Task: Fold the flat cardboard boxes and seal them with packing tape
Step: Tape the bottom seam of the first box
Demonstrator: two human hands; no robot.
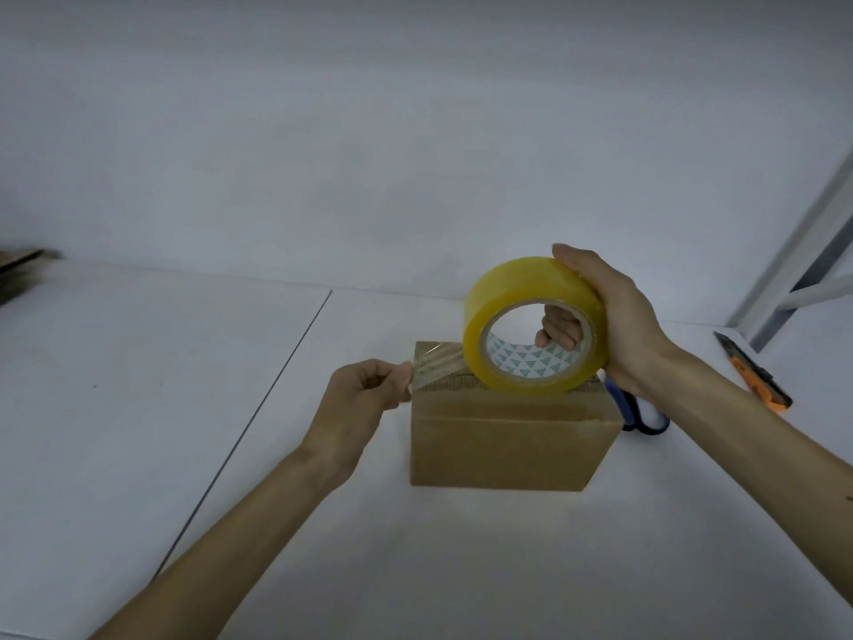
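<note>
At the centre of the counter (184,455): a folded cardboard box (507,450) is stood with its top flaps closed and one long side turned toward the viewer.
Tape roll (512,281): it is held on edge over the 3 o'clock half of the box top and appears to touch it.
Tape strip (438,362): a clear length is drawn from the roll toward 9 o'clock, as far as the box's left edge; glints suggest slight creasing.
Left hand (364,399): the grip is narrow, with the strip's free end pinched between thumb and forefinger at the 9 o'clock edge.
Right hand (614,325): the grip is wrapped on the roll, with the fingers passed through the core and the thumb laid over the outer face.
Step in hand: it is judged to be the laying of a strip along the top seam.
Doing it well: the strip should be held taut and centred on the seam. The free end should be carried down over the 9 o'clock edge and pressed onto the side wall. The roll should then be drawn low toward 3 o'clock, and the tape rubbed flat behind it.
Risk: a light box may be dragged or tipped by the pull.
Scissors (646,420): blue handles are seen at 2 o'clock, just behind the box.
Utility knife (757,376): it lies at 3 o'clock, well apart.
Flat cardboard (18,270): it is seen at the far 9 o'clock edge.
</note>
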